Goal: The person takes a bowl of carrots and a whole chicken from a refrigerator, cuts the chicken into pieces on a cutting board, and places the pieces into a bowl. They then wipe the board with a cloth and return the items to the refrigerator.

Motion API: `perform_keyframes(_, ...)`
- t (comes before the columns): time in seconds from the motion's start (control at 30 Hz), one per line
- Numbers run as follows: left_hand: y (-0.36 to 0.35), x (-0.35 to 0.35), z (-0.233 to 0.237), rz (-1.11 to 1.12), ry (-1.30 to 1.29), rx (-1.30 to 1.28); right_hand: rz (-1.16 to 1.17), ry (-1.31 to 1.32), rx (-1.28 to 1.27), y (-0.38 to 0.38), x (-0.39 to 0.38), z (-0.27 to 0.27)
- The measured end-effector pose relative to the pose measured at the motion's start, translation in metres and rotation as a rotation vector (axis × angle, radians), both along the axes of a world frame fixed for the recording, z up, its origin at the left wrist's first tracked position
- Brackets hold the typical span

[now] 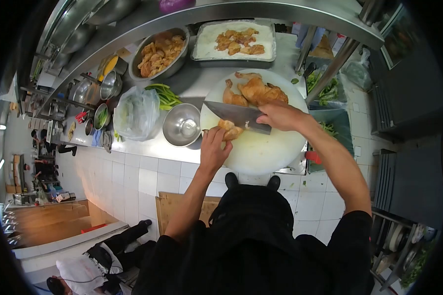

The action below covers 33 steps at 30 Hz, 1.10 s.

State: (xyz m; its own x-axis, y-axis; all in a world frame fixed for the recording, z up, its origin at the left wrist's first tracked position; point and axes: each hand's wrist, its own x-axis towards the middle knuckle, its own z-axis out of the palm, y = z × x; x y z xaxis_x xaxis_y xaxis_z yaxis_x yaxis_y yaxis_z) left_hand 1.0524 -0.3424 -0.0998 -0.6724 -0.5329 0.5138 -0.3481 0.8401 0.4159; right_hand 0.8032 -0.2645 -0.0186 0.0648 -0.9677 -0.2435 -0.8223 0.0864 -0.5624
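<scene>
My right hand (279,116) grips a cleaver by its handle, the fingers wrapped round it. The cleaver's broad blade (238,116) points left over a round white cutting board (275,152). Just in front of the blade lies a piece of browned chicken (230,129), and my left hand (214,147) closes on its left end with fingertips at the near side. Behind the blade rest larger browned chicken parts (261,91), a leg among them. An empty-looking steel bowl (181,125) stands beside the board, left of my left hand.
A tray of white powder (206,42) with chicken pieces stands at the back, next to a big bowl of chicken pieces (162,54). Left are green stalks (163,96) and a plastic bag (135,113). A steel shelf (221,14) spans overhead. Another person (83,270) is lower left.
</scene>
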Motion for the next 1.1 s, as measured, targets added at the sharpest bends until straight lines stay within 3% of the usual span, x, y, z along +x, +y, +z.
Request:
perform_keyframes(0.13, 0.003, -0.005, 0.000, -0.025, -0.012, 0.061, 0.075, 0.008, 0.141, 0.005, -0.013, 0.019)
perform_keyframes(0.23, 0.005, -0.007, 0.001, -0.016, -0.020, 0.085, 0.127, 0.208, 0.199, 0.010, -0.013, 0.056)
perform_keyframes(0.37, 0.007, -0.007, 0.003, 0.000, -0.024, 0.100, 0.028, 0.470, 0.264, 0.026, 0.003, 0.095)
perform_keyframes(0.47, 0.011, -0.009, 0.012, -0.011, 0.000, 0.085, -0.080, 0.527, -0.095, 0.029, 0.027, 0.069)
perform_keyframes(0.6, 0.011, -0.011, 0.007, 0.000, -0.009, 0.054, -0.134, 0.413, -0.126, 0.027, 0.050, 0.036)
perform_keyframes(0.9, 0.010, -0.014, 0.004, 0.036, -0.026, 0.167, -0.170, 0.506, 0.110, 0.096, 0.028, 0.054)
perform_keyframes(1.0, 0.005, -0.024, 0.020, 0.061, -0.152, 0.122, -0.197, 0.468, 0.202, 0.135, 0.001, 0.065)
perform_keyframes(1.1, 0.000, -0.053, 0.029, 0.111, -0.183, 0.091, -0.325, 0.264, 0.236, 0.174, -0.013, 0.054)
